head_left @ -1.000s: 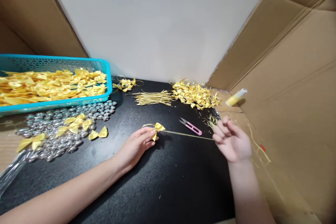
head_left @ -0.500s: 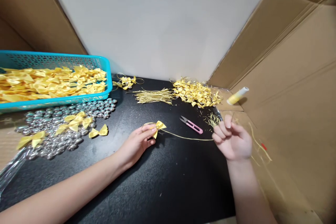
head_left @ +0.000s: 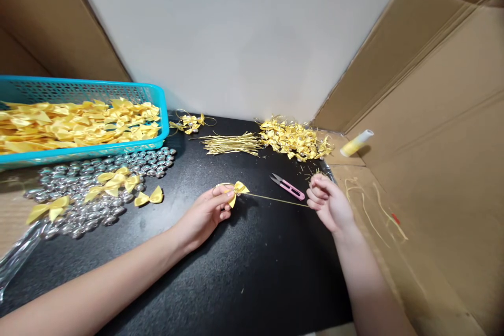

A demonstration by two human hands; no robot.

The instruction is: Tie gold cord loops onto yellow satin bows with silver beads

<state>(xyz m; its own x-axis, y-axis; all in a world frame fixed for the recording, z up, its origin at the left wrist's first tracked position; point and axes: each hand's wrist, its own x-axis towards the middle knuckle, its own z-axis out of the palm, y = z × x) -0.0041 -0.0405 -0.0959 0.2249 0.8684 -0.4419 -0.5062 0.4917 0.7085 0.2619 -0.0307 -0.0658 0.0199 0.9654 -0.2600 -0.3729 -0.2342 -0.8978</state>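
Note:
Between thumb and fingers, my left hand (head_left: 210, 210) pinches a yellow ribbon bow (head_left: 240, 190) over the black table. A small loop of cord shows at the back of those fingers. From the bow a thin yellow cord (head_left: 277, 200) runs almost straight to my right hand (head_left: 328, 202), which is closed on it. Just left of my right hand lie pink-handled thread snips (head_left: 288, 187), their blades pointing away to the left. A heap of yellow bows with cords and silvery beads (head_left: 293, 139) sits behind the snips.
A turquoise basket (head_left: 163, 110) full of yellow bows stands at the left. Silver beads (head_left: 98, 210) with several loose bows spread before it. Gold cords (head_left: 232, 144) lie bundled at the back. A yellow-white tube (head_left: 356, 143) stands right, beside a cardboard wall (head_left: 444, 115).
My right hand has moved slightly left and turned, and the cord between the hands has gone from sagging to nearly straight. My left hand stays in place with the bow.

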